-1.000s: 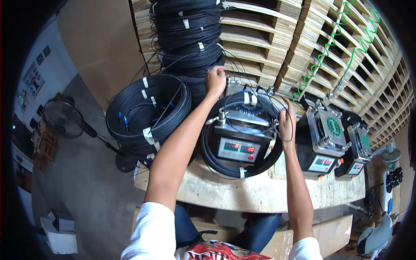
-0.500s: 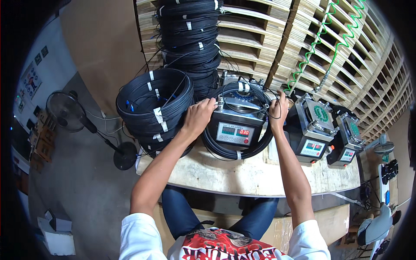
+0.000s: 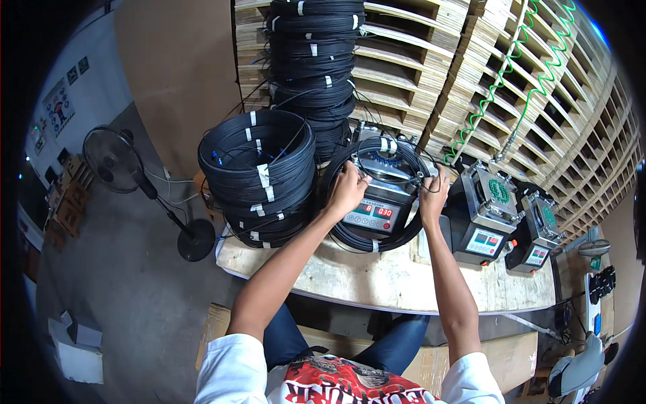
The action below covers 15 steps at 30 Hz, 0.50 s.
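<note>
A coil of black cable (image 3: pixel 342 237), bound with white tape, leans around the front of a polishing-type machine (image 3: pixel 402 190) with a metal top and a lit panel. My left hand (image 3: pixel 348 192) is closed at the left of the machine's top, over the coil's inner edge; what its fingers pinch is hidden. On the right side of the coil, my right hand (image 3: pixel 434 194) is closed on a thin loop of the cable, thumb toward the machine. A round blue-rimmed part (image 3: pixel 381 161) shows on the machine's top between my hands.
Stacked black cable coils (image 3: pixel 259 182) stand at the left, with a taller pile (image 3: pixel 313 74) behind. Two similar machines (image 3: pixel 483 209) (image 3: pixel 536 229) stand on the wooden table (image 3: pixel 323 273) at the right. Green coiled hoses (image 3: pixel 494 87) hang before wooden pallets (image 3: pixel 404 74). A floor fan (image 3: pixel 114 161) stands left.
My left hand has moved right and inward from the metal knob, over the coil's inner edge. My right hand stays at the coil's right side. More digits glow on the panel. The view has shifted slightly.
</note>
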Each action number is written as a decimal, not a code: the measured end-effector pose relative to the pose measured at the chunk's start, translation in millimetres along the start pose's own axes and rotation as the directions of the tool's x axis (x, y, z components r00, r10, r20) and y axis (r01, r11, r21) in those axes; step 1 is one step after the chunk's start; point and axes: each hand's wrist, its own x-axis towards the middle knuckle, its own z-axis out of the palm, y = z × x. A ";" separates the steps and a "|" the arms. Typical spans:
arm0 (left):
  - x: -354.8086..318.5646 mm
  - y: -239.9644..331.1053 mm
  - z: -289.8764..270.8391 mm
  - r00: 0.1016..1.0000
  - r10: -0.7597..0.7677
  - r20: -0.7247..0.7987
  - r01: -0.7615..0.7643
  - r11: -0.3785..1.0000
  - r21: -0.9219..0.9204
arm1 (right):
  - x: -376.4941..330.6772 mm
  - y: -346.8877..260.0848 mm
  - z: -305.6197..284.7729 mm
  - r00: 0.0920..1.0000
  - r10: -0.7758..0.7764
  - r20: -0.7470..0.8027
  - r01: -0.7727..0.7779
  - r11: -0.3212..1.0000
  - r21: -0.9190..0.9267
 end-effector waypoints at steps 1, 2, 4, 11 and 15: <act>-0.6 -0.9 2.1 0.996 0.063 -0.064 -0.059 0.996 0.069 | -1.4 -1.1 -1.5 1.000 -0.003 -0.001 0.003 1.000 0.003; -1.7 0.0 0.7 0.996 0.066 -0.066 -0.061 0.996 0.071 | -3.2 -3.1 -3.8 1.000 -0.013 -0.018 0.012 1.000 -0.026; -3.0 0.0 -4.8 0.992 0.080 -0.096 -0.066 0.988 0.142 | -7.1 -5.3 -10.0 0.999 -0.037 -0.032 0.034 0.996 -0.086; 10.8 12.7 -29.0 0.905 0.388 -0.175 -0.255 0.823 0.508 | -25.9 -10.9 -29.2 0.982 0.132 0.134 -0.162 0.957 0.241; 28.1 -8.0 -23.9 0.963 0.263 -0.058 -0.230 0.916 0.329 | -26.9 -16.6 -28.3 0.995 0.062 0.074 -0.081 0.951 0.299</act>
